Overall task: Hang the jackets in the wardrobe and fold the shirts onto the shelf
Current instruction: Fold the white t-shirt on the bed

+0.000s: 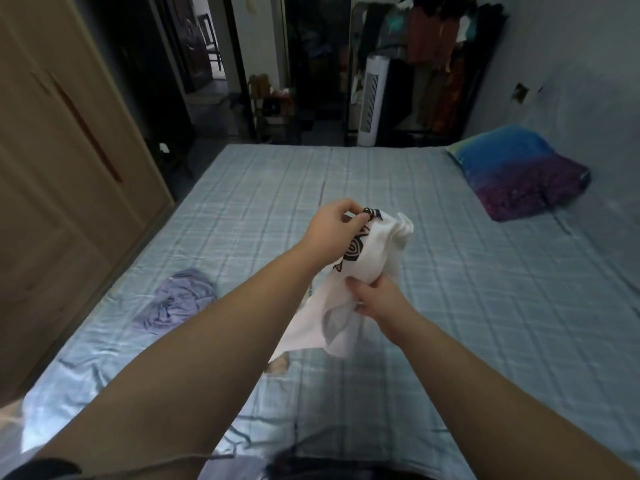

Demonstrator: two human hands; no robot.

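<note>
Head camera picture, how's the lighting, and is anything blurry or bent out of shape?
Head view: dim, bluish light; the doorway and clothes rack behind the bed are murky and soft. The white shirt held by the left hand and right hand is brightest. Wide-angle bending curves the wardrobe.

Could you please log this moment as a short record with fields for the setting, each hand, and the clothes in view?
setting: bed with a blue checked sheet, wooden wardrobe at its left side
left hand: grip closed on the upper part of the white shirt
right hand: grip closed on the shirt lower down
white shirt: bunched, black print, held above the bed
other clothes: crumpled lilac garment on the bed
pillow: far right corner
</note>
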